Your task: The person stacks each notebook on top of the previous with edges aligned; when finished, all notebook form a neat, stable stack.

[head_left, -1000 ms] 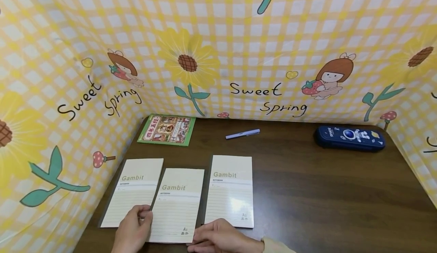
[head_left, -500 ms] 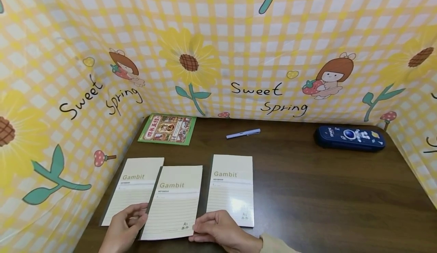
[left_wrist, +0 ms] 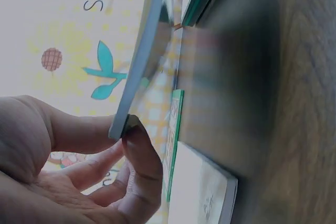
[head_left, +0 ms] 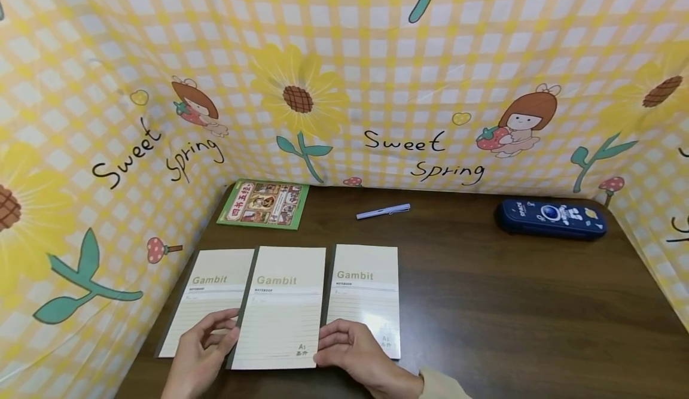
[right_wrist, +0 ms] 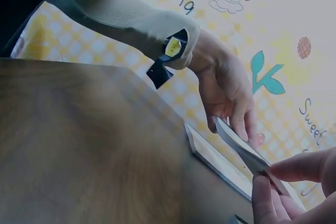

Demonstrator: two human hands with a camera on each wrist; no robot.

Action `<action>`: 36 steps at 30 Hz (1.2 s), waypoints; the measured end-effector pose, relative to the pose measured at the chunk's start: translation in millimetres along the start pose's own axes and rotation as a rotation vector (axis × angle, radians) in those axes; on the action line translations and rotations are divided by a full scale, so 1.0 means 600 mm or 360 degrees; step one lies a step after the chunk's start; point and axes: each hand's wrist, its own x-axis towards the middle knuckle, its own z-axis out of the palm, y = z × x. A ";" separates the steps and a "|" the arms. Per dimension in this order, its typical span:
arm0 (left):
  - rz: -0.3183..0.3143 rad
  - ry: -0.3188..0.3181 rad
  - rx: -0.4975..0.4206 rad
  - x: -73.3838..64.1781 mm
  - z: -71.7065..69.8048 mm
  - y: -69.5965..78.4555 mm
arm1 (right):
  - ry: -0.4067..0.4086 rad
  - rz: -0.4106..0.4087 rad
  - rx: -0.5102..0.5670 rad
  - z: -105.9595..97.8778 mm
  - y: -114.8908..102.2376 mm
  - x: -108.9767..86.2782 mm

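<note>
Both hands hold a cream Gambit notebook [head_left: 280, 309] with a dark spine, raised off the table between two like notebooks. My left hand [head_left: 203, 348] pinches its spine side low down. My right hand [head_left: 355, 348] pinches its lower right edge between thumb and fingers. The left wrist view shows the held notebook [left_wrist: 139, 61] edge-on, gripped by thumb and index finger. In the right wrist view it [right_wrist: 244, 150] slants above a notebook lying on the table. The left notebook [head_left: 210, 291] is partly covered by my left hand, the right notebook [head_left: 366, 297] by my right hand.
A green-bordered picture book [head_left: 264, 204] lies at the back left of the dark wooden table [head_left: 511, 315]. A lavender pen [head_left: 383, 211] lies at the back middle. At the back right sits a navy space-themed pencil case [head_left: 551, 218]. Patterned cloth [head_left: 377, 88] surrounds the table.
The held notebook first rose and shifted slightly left, then moved forward and right, its top now about level with its neighbours. Both hands moved with it, and the other objects stayed put.
</note>
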 end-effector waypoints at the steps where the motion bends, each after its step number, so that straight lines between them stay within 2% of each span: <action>1: 0.0035 0.0011 -0.0008 0.000 0.003 0.001 | 0.0004 -0.0006 -0.0015 -0.003 -0.002 -0.001; 4: 0.0120 0.0053 -0.0049 -0.001 0.014 0.007 | 0.0015 -0.0027 -0.0061 -0.013 -0.007 -0.005; 9: 0.0190 0.0062 -0.0113 0.002 0.037 0.020 | 0.0043 -0.0058 -0.0146 -0.035 -0.013 -0.011; 16: 0.0183 0.0015 -0.0191 0.014 0.074 0.046 | 0.0097 -0.0092 -0.0274 -0.077 -0.022 -0.025; 23: 0.0286 -0.0015 -0.0244 0.026 0.113 0.066 | 0.0159 -0.0067 -0.0411 -0.117 -0.033 -0.039; 27: 0.0289 -0.0037 -0.0257 0.031 0.132 0.078 | 0.0180 -0.0067 -0.0483 -0.136 -0.037 -0.047; 36: 0.0308 -0.0122 -0.0300 0.036 0.174 0.089 | 0.0273 -0.0073 -0.0608 -0.173 -0.029 -0.070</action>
